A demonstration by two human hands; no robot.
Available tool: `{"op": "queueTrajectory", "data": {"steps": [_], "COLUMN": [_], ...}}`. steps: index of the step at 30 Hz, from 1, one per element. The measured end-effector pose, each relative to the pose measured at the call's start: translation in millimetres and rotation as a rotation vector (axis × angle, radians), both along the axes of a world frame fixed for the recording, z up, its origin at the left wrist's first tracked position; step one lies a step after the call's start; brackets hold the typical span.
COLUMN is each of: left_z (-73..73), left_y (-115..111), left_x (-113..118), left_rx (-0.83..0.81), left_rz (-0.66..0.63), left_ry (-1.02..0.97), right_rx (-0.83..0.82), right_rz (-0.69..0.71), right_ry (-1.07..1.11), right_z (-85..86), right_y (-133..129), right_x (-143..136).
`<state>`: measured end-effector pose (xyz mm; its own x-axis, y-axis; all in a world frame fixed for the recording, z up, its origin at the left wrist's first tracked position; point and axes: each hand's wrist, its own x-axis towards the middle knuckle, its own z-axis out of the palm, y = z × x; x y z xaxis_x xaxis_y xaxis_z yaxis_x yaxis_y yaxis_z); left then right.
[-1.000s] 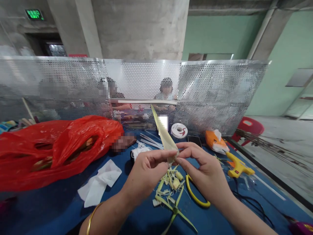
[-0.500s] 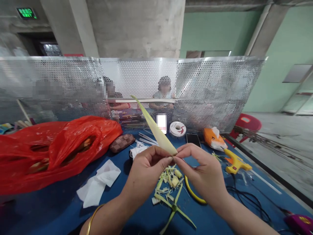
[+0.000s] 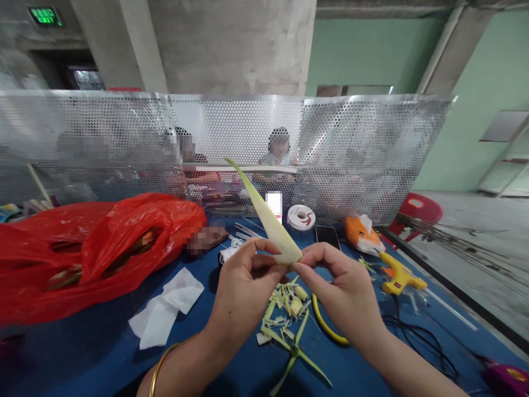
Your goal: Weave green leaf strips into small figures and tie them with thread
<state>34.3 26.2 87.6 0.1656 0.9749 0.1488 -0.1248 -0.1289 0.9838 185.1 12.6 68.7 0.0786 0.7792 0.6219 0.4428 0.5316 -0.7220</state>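
Observation:
A long, pale green husk leaf (image 3: 270,223) rises between my hands, its pointed tip leaning up and to the left. My left hand (image 3: 246,284) pinches its broad base from the left with thumb and fingers. From the right, my right hand (image 3: 343,289) grips the same base, its thumb and forefinger meeting the left hand's fingertips. Below them on the blue table lie pale trimmed scraps (image 3: 291,303). Nearer to me is a green star-shaped piece (image 3: 294,350) with several thin arms. A yellow ring-shaped edge (image 3: 326,325) shows partly behind my right hand.
To the left lie a red plastic bag (image 3: 124,242) and white tissues (image 3: 167,309). A ribbon spool (image 3: 301,218), a phone (image 3: 327,236), an orange tissue pack (image 3: 363,234) and a yellow glue gun (image 3: 400,274) with its cable are at the right. A perforated metal screen (image 3: 239,132) stands behind.
The leaf's base has turned and now shows wider and more folded between my fingers. Both hands stay in nearly the same place.

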Motion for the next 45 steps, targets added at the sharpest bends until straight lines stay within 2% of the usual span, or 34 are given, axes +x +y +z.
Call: {"op": "queueTrajectory", "data": {"steps": [4, 9, 16, 25, 37, 41, 45], "left_z": [-1.8, -2.9, -1.9, 0.8, -3.9, -5.3, -6.8], "left_y": [1.6, 4.4, 7.7, 7.2, 5.9, 5.6, 4.1], "left_x": [-1.9, -4.2, -10.3, -11.3, -9.8, -6.5, -2.2], "left_rx": [-0.040, -0.109, -0.163, -0.282, -0.265, -0.272, -0.216], "left_rz": [-0.044, -0.094, -0.133, -0.143, -0.127, -0.112, -0.078], "left_ry": [-0.035, -0.091, -0.142, -0.167, -0.124, -0.135, -0.156], "right_rx": [-0.004, 0.029, 0.157, 0.309, 0.400, 0.389, 0.300], "right_rz": [0.015, 0.119, 0.272, 0.177, 0.080, 0.037, 0.013], "right_ry": [0.081, 0.113, -0.056, -0.217, -0.280, -0.260, -0.222], "right_z": [-2.6, -7.0, -1.6, 0.1, -8.2, -9.9, -8.0], "right_y": [1.6, 2.8, 6.8, 6.5, 5.8, 7.1, 6.4], "right_x": [-2.1, -0.5, 5.9, 7.4, 6.6, 5.2, 3.2]}}
